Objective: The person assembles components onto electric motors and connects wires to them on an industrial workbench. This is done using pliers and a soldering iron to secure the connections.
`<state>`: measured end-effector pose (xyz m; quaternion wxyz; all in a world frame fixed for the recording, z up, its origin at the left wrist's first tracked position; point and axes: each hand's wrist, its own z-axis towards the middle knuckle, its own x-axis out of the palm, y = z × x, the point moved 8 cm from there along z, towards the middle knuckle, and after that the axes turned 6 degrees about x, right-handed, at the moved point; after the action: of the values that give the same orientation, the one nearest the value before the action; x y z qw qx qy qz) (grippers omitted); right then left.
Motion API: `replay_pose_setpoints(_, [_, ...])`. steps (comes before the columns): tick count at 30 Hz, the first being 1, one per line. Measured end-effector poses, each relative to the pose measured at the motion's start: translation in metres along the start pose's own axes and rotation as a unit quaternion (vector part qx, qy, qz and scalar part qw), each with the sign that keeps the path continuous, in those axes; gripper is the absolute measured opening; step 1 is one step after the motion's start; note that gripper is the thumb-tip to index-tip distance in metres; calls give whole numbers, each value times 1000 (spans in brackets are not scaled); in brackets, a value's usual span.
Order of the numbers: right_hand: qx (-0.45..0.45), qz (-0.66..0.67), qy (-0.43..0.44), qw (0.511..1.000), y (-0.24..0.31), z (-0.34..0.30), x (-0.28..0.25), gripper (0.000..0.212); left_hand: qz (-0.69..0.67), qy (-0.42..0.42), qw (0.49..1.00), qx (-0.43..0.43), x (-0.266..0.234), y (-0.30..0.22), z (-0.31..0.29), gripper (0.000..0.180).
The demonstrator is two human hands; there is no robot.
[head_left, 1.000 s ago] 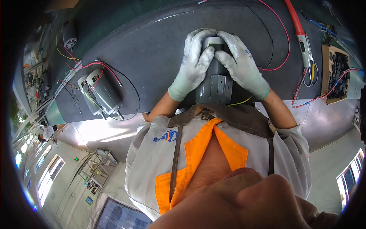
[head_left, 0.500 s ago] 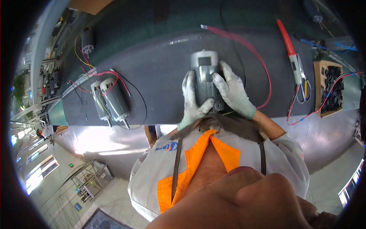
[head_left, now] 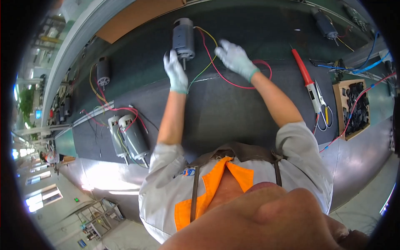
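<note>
A grey cylindrical electric motor [head_left: 183, 39] stands out on the far dark strip of the bench, its shaft end toward me. My left hand [head_left: 176, 74], in a white glove, is at the motor's lower left edge with fingers stretched out; whether it still touches is hard to tell. Yellow, green and red wires [head_left: 207, 49] trail from the motor to the right. Beside them is my gloved right hand [head_left: 236, 61], fingers apart and pointing left, with nothing seen in it. Its fingertips are close to the yellow wire.
Two grey motors [head_left: 134, 137] with wires lie at the left, and another motor [head_left: 103, 71] stands beyond them. To the right are a red-handled soldering iron [head_left: 303, 68], scissors [head_left: 322, 104] and a cardboard box [head_left: 353, 133] of black parts. One more motor [head_left: 325, 25] sits far right.
The motor has gone from close to my body to the far strip, turned so its shaft end faces me. Both hands have reached forward; the right has come off the motor.
</note>
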<state>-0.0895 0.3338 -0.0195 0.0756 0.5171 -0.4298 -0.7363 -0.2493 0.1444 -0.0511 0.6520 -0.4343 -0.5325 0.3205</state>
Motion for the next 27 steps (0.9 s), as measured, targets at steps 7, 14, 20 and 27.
replay_pose_setpoints(7, [37,153,333,930,89,-190,41,62,-22,111,982,-150,3,-28,-129,51])
replay_pose_setpoints(14, [151,203,-135,958,-53,-211,-187,47,-104,205,947,-224,-121,-129,-230,56])
replay_pose_setpoints(20, [111,504,-325,792,-260,-204,-347,38,299,291,843,-340,-198,-153,-337,32])
replay_pose_setpoints(27, [227,245,136,933,-60,-179,-150,29,361,436,809,-158,-187,-138,-350,30])
